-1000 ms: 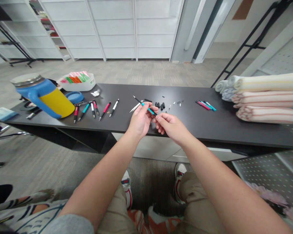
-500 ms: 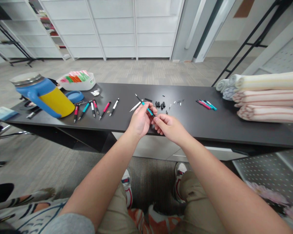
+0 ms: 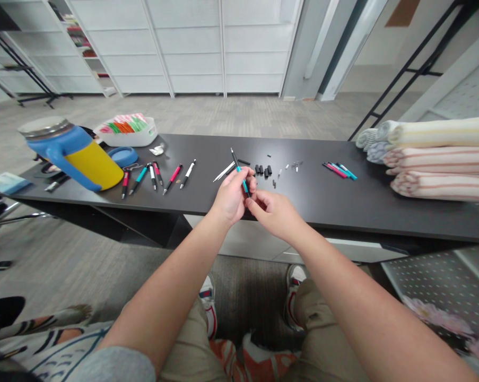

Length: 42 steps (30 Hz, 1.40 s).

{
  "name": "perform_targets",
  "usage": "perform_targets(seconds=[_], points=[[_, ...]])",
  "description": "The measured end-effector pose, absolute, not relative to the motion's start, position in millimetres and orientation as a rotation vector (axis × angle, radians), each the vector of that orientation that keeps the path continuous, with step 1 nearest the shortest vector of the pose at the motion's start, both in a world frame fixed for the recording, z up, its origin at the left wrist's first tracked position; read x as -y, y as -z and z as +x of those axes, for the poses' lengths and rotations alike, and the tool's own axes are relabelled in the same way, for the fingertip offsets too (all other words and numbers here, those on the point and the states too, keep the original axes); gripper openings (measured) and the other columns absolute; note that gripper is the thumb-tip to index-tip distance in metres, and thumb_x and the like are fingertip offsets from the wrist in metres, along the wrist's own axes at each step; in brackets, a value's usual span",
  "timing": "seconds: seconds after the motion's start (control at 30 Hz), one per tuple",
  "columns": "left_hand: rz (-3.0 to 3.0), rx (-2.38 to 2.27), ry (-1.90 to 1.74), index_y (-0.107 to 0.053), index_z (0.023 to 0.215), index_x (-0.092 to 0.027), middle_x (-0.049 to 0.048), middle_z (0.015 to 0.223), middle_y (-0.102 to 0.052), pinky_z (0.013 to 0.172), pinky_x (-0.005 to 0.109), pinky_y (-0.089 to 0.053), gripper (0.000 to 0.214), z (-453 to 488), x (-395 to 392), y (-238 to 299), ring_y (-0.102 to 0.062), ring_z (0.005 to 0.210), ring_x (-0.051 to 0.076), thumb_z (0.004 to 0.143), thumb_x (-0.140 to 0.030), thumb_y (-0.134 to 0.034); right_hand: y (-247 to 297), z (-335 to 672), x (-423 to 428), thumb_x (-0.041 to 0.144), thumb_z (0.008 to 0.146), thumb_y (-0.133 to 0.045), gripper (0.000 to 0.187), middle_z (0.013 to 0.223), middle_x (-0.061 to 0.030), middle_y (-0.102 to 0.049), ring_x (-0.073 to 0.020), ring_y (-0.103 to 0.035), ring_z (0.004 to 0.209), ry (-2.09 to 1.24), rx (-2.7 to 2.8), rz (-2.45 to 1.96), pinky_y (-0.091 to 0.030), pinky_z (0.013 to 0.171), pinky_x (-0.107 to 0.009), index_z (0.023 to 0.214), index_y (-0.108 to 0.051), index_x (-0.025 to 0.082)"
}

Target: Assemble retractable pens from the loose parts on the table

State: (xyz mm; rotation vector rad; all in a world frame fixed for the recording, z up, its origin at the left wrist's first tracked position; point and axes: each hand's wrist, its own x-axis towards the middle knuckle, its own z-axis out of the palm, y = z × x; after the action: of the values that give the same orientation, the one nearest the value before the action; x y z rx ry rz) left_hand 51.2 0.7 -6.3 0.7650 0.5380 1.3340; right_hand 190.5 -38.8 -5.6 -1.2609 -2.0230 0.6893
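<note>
A teal and black pen slants up and away between my hands, over the front of the dark table. My left hand is closed around its barrel. The fingers of my right hand pinch its lower end, and whatever small part sits there is hidden by the fingertips. Just beyond lie thin white refills, several short black grips and tiny clear and silvery pieces. To the left are whole pens in pink, teal and white, among them a white pen.
A blue and yellow mug stands at the left beside a blue lid and a white basket of wrapped items. Pink and teal pen barrels lie right of centre. Rolled towels are stacked at the right end.
The pen has swung more upright, its tip moving right and away. My right hand has turned slightly at the pen's lower end. The things on the table lie as before.
</note>
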Motion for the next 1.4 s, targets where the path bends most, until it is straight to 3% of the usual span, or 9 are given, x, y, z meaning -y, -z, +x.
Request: perform_targets(seconds=[0.3, 0.53, 0.7, 0.87, 1.4], points=[[0.761, -0.549, -1.324, -0.065, 0.089, -0.019, -0.0001, 0.068, -0.057, 0.056, 0.022, -0.041, 0.018, 52, 1, 4, -0.054, 0.06, 0.012, 0.095, -0.035, -0.07, 2, 191, 38, 0.04, 0.1, -0.055, 0.031, 0.068, 0.0006, -0.065, -0.0161, -0.054, 0.06, -0.715, 2.011, -1.304, -0.036, 0.061, -0.031, 0.074, -0.058, 0.024], [0.713, -0.552, -1.358, -0.063, 0.092, -0.018, 0.0048, 0.079, -0.069, 0.047, 0.021, -0.035, 0.023, 52, -1, 4, -0.063, 0.065, 0.013, 0.096, -0.039, -0.07, 6, 195, 32, 0.047, 0.103, -0.053, 0.031, 0.072, 0.0, -0.068, -0.0149, -0.061, 0.062, -1.036, 1.802, -1.225, -0.046, 0.059, -0.027, 0.086, -0.065, 0.023], [0.728, -0.5, -1.382, -0.068, 0.099, -0.015, 0.009, 0.088, -0.077, 0.063, 0.024, -0.049, 0.018, 51, 0, 3, -0.069, 0.077, 0.016, 0.099, -0.032, -0.063, 7, 197, 27, 0.057, 0.099, -0.058, 0.039, 0.068, 0.0017, -0.063, -0.0111, -0.055, 0.055, -1.266, 1.577, -1.152, -0.045, 0.051, -0.023, 0.086, -0.064, 0.021], [0.79, -0.496, -1.364, -0.069, 0.107, -0.016, 0.0127, 0.105, -0.08, 0.078, 0.029, -0.052, 0.019, 51, 0, 6, -0.073, 0.093, 0.02, 0.098, -0.032, -0.067, 6, 199, 25, 0.059, 0.095, -0.064, 0.04, 0.065, 0.0022, -0.06, -0.0095, -0.053, 0.053, -1.39, 1.377, -1.068, -0.04, 0.047, -0.021, 0.084, -0.064, 0.02], [0.773, -0.555, -1.439, -0.073, 0.105, -0.015, 0.0096, 0.098, -0.079, 0.079, 0.028, -0.054, 0.028, 54, -1, 6, -0.072, 0.086, 0.016, 0.091, -0.038, -0.081, 6, 202, 25, 0.057, 0.088, -0.078, 0.038, 0.066, 0.0041, -0.06, -0.0088, -0.054, 0.049, -1.342, 1.294, -1.024, -0.04, 0.042, -0.02, 0.089, -0.065, 0.021]])
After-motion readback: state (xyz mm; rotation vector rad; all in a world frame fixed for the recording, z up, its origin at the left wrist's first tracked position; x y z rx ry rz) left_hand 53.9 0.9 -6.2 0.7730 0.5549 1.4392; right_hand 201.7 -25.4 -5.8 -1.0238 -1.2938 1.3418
